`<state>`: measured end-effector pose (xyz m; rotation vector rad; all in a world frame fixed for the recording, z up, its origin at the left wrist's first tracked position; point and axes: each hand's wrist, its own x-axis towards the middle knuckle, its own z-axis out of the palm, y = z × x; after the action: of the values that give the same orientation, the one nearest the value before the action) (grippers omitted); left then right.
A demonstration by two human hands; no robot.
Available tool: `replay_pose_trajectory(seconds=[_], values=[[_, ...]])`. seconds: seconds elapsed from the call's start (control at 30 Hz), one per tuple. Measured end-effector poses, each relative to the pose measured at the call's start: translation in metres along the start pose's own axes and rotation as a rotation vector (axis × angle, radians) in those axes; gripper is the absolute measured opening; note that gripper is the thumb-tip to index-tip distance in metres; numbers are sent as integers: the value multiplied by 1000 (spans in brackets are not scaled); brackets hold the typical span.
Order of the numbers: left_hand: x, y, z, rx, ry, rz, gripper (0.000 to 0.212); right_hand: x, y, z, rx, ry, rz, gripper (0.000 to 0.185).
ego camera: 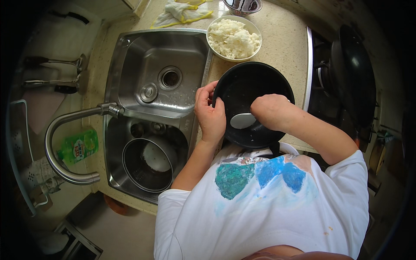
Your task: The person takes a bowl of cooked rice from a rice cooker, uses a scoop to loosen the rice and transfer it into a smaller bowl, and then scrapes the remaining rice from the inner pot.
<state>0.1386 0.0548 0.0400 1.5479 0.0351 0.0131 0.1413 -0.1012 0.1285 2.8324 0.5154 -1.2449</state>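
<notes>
A dark non-stick pan (248,78) is tilted towards me at the counter's front edge, with a few white grains stuck to its inside. My left hand (211,113) grips its left rim, thumb on the near side of the wall. Inside the pan, my right hand (271,110) is closed around a pale spoon (242,121); its handle is hidden in the fist. The spoon's bowl lies against the pan's inner surface. Just beyond the pan stands a white bowl (234,59) heaped with cooked white rice (234,37).
On the left, a double steel sink (146,65) holds a dark pot (148,165) in its near basin. A curved faucet (52,136) and a green detergent bottle (81,146) stand beside it. The gas stove (320,97) bears a black wok (354,78). A cloth (182,13) lies behind.
</notes>
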Motion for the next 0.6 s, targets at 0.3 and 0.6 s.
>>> replay_pose_trajectory(seconds=[0.3, 0.6], values=[[1, 4, 3, -6, 31, 14, 34, 4, 35, -15, 308, -315, -120, 14], [0, -1, 0, -13, -6, -25, 35, 4, 31, 1, -53, -108, 118, 11]])
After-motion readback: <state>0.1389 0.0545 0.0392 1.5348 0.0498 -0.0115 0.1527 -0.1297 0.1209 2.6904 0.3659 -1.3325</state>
